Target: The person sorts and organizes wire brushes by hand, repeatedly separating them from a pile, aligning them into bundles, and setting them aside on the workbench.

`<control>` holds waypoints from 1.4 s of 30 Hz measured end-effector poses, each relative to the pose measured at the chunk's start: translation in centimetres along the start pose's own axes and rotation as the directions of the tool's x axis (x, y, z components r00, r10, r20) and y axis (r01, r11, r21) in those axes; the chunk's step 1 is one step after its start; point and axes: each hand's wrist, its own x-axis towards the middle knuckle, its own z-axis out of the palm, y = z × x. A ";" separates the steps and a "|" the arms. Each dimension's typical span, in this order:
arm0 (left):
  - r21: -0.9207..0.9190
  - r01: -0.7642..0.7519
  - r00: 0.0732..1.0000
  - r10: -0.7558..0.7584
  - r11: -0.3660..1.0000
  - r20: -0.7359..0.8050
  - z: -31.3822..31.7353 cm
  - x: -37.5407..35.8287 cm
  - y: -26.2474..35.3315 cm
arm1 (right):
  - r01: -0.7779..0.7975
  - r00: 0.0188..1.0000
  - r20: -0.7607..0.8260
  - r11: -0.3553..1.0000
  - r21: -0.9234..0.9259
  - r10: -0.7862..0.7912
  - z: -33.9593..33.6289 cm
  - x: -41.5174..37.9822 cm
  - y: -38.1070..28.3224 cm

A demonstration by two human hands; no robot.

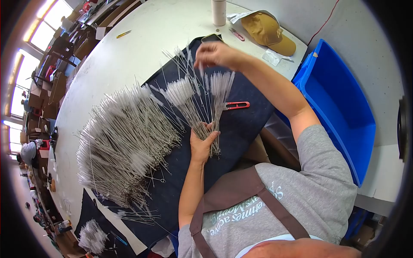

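Observation:
My left hand [202, 144] is wrapped round the looped wire ends of a bundle of thin brushes [180, 92], whose white bristle ends fan out away from me. Above the bristles, my right hand [217, 56] is blurred, its fingers curled together; a whitish sliver shows below them, too smeared to identify. Red-handled snips [236, 105] lie on the dark cloth [232, 133], just right of the bundle. A large heap of similar brushes [124, 142] covers the left side of the cloth.
Beyond the cloth on the white table [150, 26] are a bottle [219, 13], a tan cap [262, 30], a small pink-handled tool [237, 35] and a yellow tool [124, 34]. A blue bin [344, 107] stands at right. More brushes [92, 236] lie at lower left.

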 end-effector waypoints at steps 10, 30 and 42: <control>-0.052 0.051 0.998 -0.049 0.997 0.038 0.4 -1.1 0.6 | 0.073 0.833 -0.553 0.988 0.132 0.012 -5.8 9.6 -6.6; -0.051 0.020 0.994 -0.015 0.998 0.109 1.2 -0.4 0.9 | -0.021 0.889 0.418 0.926 -0.376 0.189 -0.1 0.8 -2.5; -0.043 0.028 0.999 -0.026 0.999 0.029 -0.8 -1.8 0.9 | 0.189 0.980 -0.001 0.923 -0.336 -0.201 -4.5 6.5 -9.0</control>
